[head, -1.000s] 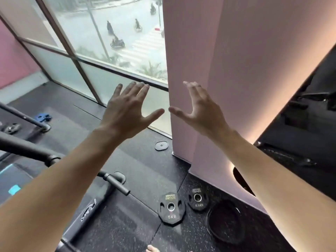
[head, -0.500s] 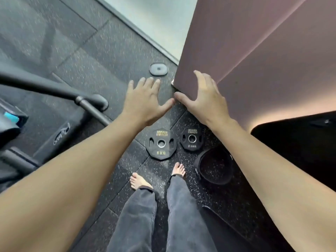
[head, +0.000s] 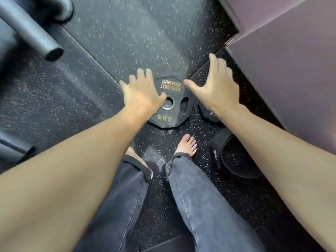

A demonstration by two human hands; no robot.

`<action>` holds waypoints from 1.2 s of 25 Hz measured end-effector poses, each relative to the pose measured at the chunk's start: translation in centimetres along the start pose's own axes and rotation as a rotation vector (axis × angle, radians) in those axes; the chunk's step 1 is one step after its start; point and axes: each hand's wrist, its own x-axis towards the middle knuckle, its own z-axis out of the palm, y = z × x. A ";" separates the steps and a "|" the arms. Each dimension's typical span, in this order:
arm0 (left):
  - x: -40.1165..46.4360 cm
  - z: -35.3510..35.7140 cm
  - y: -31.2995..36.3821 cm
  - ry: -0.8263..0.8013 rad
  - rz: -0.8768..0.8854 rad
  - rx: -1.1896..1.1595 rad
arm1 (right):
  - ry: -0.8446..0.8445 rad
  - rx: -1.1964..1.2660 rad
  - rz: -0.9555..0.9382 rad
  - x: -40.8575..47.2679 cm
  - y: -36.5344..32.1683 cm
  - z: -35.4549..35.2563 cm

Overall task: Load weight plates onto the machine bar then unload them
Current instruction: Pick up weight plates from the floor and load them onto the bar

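- While you look straight down through the head camera, your left hand (head: 143, 95) reaches over the left half of the 5 kg weight plate (head: 171, 104), fingers spread and nearly straight, clasping nothing; whether the palm actually touches the plate you cannot tell from this angle.
- Your right hand (head: 216, 90) hangs just to the right of that plate, fingers apart and lightly bent, thumb pointing toward the lettering, and it grips nothing.
- That plate lies flat on the speckled rubber floor (head: 127, 33), gold "HAMMER STRENGTH" print at its far side, "5KG" at its near side, a metal-ringed centre hole beside your left thumb and an oval grip slot to the right of it.
- A smaller weight plate (head: 207, 113) lies flat just beside it on the right, mostly hidden under your right wrist; only the start of its number shows.
- A large black plate (head: 234, 159) lies nearer to you on the right, partly covered by your right forearm, with a small red mark on its rim.
- Your bare right foot (head: 187, 144) stands just short of the 5 kg plate; your left foot (head: 132, 153) is mostly hidden by your left arm, and both legs wear grey jeans (head: 200, 197).
- The machine bar (head: 31, 31), a grey tube with a dark open end, slants across the upper left, well apart from the plates.
- A mauve wall (head: 291, 60) fills the upper right corner.
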 end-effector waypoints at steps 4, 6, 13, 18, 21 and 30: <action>4.2 8.3 0.5 -0.039 -0.103 -0.143 | -0.063 -0.076 0.096 3.6 1.2 9.7; 5.9 11.5 0.9 -0.034 -0.127 -0.188 | -0.103 -0.090 0.109 4.7 1.3 13.7; 11.2 17.1 1.5 -0.043 -0.233 -0.185 | -0.103 -0.155 0.171 7.2 0.9 22.8; 12.8 16.7 1.8 -0.030 -0.274 -0.290 | -0.048 -0.155 0.180 7.9 1.1 23.1; 12.3 16.3 1.6 -0.021 -0.267 -0.271 | -0.063 -0.090 0.151 7.4 1.4 22.1; 6.4 7.8 -1.7 0.119 -0.229 -0.299 | 0.078 -0.054 0.077 3.3 -2.7 13.4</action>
